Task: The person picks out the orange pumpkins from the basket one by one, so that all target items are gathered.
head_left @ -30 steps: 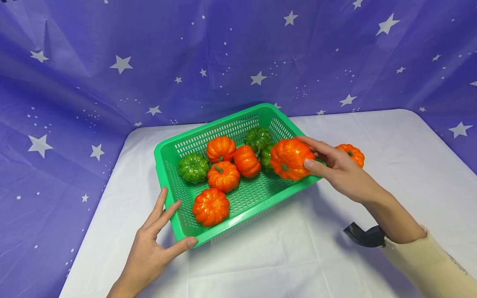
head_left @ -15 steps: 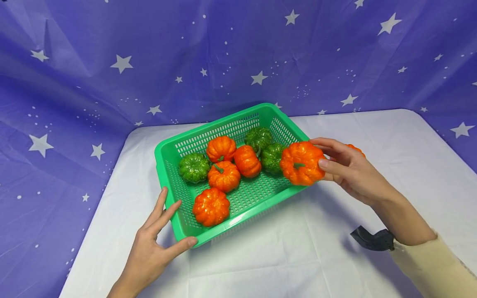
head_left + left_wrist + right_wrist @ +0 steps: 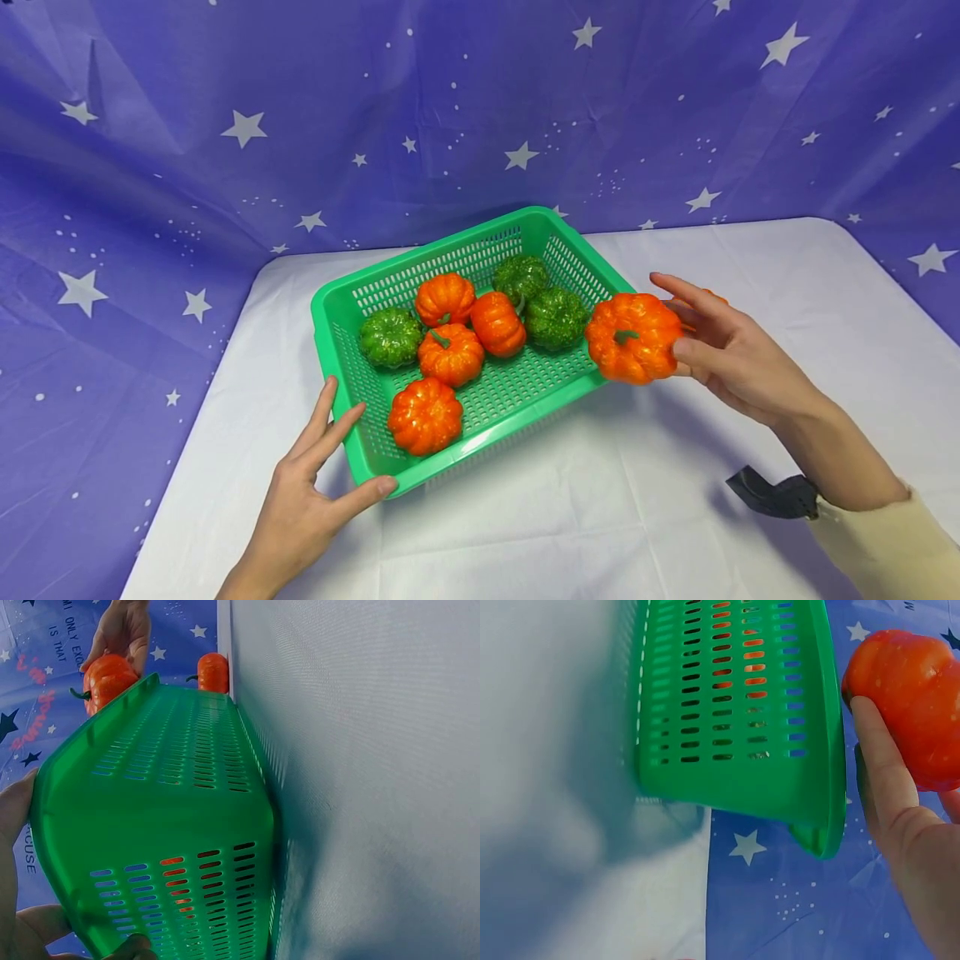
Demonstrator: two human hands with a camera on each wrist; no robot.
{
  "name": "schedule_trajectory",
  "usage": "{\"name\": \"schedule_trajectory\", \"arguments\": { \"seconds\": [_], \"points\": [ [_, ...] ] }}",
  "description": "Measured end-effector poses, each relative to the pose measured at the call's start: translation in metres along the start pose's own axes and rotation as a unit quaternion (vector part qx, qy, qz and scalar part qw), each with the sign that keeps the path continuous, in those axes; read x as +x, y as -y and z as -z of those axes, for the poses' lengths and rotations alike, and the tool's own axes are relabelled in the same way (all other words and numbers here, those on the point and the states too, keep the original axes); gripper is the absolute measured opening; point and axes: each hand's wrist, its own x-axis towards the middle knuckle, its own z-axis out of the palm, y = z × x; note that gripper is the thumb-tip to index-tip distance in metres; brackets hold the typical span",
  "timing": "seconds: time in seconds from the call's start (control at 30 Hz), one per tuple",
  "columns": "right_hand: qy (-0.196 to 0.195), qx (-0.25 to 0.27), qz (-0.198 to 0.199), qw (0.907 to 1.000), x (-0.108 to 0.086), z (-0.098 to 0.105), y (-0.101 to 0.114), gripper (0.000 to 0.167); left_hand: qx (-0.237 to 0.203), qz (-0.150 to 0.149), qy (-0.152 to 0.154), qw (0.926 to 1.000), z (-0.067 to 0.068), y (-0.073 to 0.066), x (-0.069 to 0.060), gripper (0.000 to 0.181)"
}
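In the head view, my right hand holds an orange toy pumpkin with a green stem, above the right end of the green basket. Thumb and fingers pinch its right side; the right wrist view shows this pumpkin beside the basket's rim. My left hand holds the basket's near left corner, thumb on the front rim, fingers on the left rim. Inside lie several orange pumpkins and three green pumpkins. Another orange pumpkin rests on the table, mostly hidden behind my right hand in the head view.
A white cloth covers the table. Behind and at the sides hangs a purple-blue curtain with white stars, close to the table's back edge. A black strap hangs at my right wrist, by a cream sleeve.
My right hand has moved right and slightly toward me with the orange pumpkin, from over the basket's inside to its right end, uncovering a green pumpkin. My left hand and the basket have stayed put.
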Motion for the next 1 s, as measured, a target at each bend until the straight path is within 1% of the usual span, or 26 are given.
{"name": "schedule_trajectory", "arguments": {
  "seconds": [0.13, 0.2, 0.33, 0.43, 0.57, 0.7, 0.83, 0.87, 1.0],
  "points": [
    [-0.019, -0.015, 0.005, 0.9997, -0.007, 0.002, -0.001, 0.059, -0.001, -0.002, -0.002, 1.0000, 0.000, 0.000, 0.000, 0.078],
    [-0.026, -0.021, 0.016, 0.9993, -0.010, 0.003, -0.002, 0.057, -0.001, 0.001, -0.001, 1.0000, 0.001, 0.000, 0.000, 0.078],
    [-0.056, -0.046, 0.018, 0.9972, -0.016, 0.002, -0.001, 0.058, 0.000, 0.005, 0.002, 1.0000, 0.001, 0.001, -0.001, 0.078],
    [-0.071, -0.057, 0.021, 0.9957, -0.021, 0.002, -0.001, 0.059, 0.004, 0.011, 0.004, 0.9999, 0.001, 0.002, -0.001, 0.079],
    [-0.065, -0.045, 0.046, 0.9958, -0.028, 0.005, -0.004, 0.056, 0.007, 0.011, 0.005, 0.9999, 0.001, 0.001, 0.000, 0.079],
    [-0.068, -0.038, 0.050, 0.9957, -0.035, 0.008, -0.005, 0.054, 0.000, 0.002, 0.005, 1.0000, 0.001, 0.000, 0.001, 0.078],
    [-0.086, -0.047, 0.053, 0.9938, -0.042, 0.011, -0.006, 0.052, -0.009, -0.005, 0.005, 0.9999, 0.001, 0.000, 0.001, 0.078],
    [-0.097, -0.052, 0.050, 0.9927, -0.043, 0.011, -0.006, 0.052, -0.009, -0.006, 0.005, 0.9999, 0.001, 0.000, 0.001, 0.078],
    [-0.118, -0.058, 0.044, 0.9904, -0.049, 0.013, -0.006, 0.051, -0.011, -0.003, 0.004, 0.9999, 0.001, 0.000, 0.000, 0.078]
  ]
}}
